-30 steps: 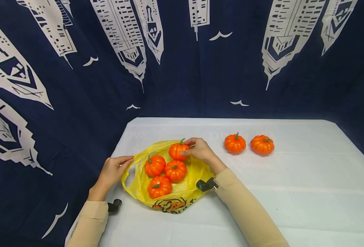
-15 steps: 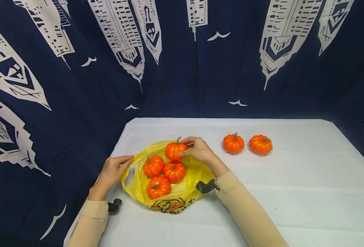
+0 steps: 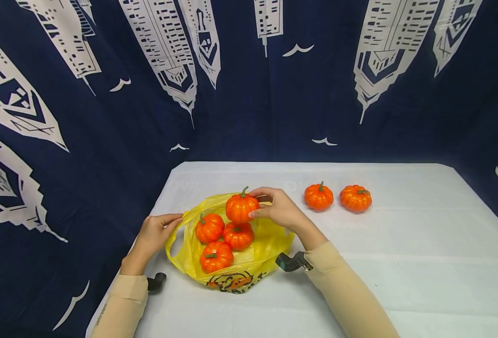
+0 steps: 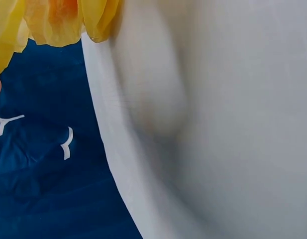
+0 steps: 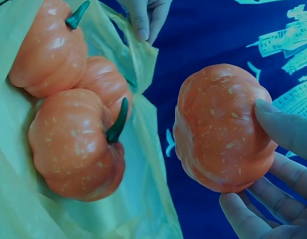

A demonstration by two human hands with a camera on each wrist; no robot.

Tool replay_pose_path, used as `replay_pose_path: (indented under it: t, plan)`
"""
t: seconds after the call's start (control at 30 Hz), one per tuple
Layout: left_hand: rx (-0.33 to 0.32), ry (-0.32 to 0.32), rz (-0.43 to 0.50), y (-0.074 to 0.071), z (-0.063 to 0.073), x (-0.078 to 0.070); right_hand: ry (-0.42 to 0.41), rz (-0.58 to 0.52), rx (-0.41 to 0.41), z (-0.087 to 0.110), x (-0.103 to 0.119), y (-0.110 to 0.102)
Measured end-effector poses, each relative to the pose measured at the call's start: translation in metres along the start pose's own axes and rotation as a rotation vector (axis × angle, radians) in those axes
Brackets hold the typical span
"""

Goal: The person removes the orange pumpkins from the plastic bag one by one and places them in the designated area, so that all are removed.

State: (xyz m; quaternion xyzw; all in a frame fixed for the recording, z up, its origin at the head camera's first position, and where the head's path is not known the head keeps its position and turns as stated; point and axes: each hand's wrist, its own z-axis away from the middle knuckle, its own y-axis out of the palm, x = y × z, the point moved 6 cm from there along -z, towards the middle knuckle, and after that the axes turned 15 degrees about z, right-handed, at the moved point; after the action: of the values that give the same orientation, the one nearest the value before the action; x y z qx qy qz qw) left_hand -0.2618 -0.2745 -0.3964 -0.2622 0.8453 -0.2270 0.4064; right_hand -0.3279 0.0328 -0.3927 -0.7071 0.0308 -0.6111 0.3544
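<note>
The right hand point(image 3: 279, 206) comes from the near right side, with its forearm slanting to the far left; the thumb is on the near side and the fingers on the far side, and between them they hold one orange pumpkin point(image 3: 241, 208). This pumpkin is above the far part of a yellow bag point(image 3: 271, 240), with its stem pointing up, and the right wrist view shows it apart from the others. The left hand point(image 3: 151, 237) reaches from the near left, its wrist bent to the right, and thumb and fingers make a narrow pinch on the left edge of the bag. The bag is of thin, wrinkled plastic, with a dark printed picture on its near side. Inside lie three pumpkins point(image 3: 217, 257), close together, round and flattened, with ribbed, shiny skin, pale flecks and green stems. Farther to the right, two similar pumpkins point(image 3: 318, 197) rest side by side on the smooth white table point(image 3: 401, 263).
</note>
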Motion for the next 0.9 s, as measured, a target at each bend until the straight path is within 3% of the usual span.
replay_pose_path:
  t: [0.43, 0.9]
  plan:
    - [-0.007, 0.004, 0.007, -0.002, 0.000, 0.001, -0.040, -0.032, 0.003, 0.021, -0.005, -0.015]
    - [-0.008, 0.003, 0.007, -0.001, -0.001, 0.003, -0.111, -0.080, -0.010, 0.038, -0.024, -0.039]
